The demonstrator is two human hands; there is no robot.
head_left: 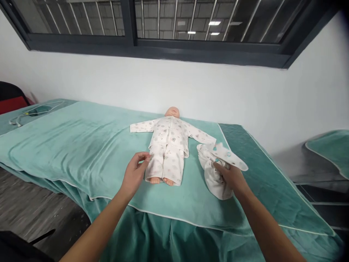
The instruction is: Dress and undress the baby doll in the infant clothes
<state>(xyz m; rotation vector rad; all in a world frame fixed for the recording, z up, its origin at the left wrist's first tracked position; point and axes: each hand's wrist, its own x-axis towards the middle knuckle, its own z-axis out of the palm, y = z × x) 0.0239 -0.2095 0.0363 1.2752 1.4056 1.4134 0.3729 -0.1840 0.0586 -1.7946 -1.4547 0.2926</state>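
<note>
head view, near to far: our two bare forearms come up from the bottom edge over the teal towel that covers the table. our left hand hovers just beside the doll's trouser leg, at its left edge near the hem; its grip is narrow, thumb and fingers pinched close together, and we cannot tell whether any cloth is caught between them. our right hand rests on the bundle of white cloth, its grip closed on the cloth, with a printed flap of the bundle standing up over the knuckles.

the doll lies between our hands, nearer to the left one. it lies on its back, its long axis running away from us, bare feet toward us and head toward the wall. from the left hand the doll lies to the right and slightly farther off; from the right hand it lies to the left, with the bundle just beside the doll's outstretched sleeve.

the doll wears a white two-piece suit with small pale prints, jacket over trousers, both arms spread straight out. the cloth bundle is the same white with small coloured marks.

farther off, a cable lies at the far left of the table, below a white wall and a dark-framed window.
</note>
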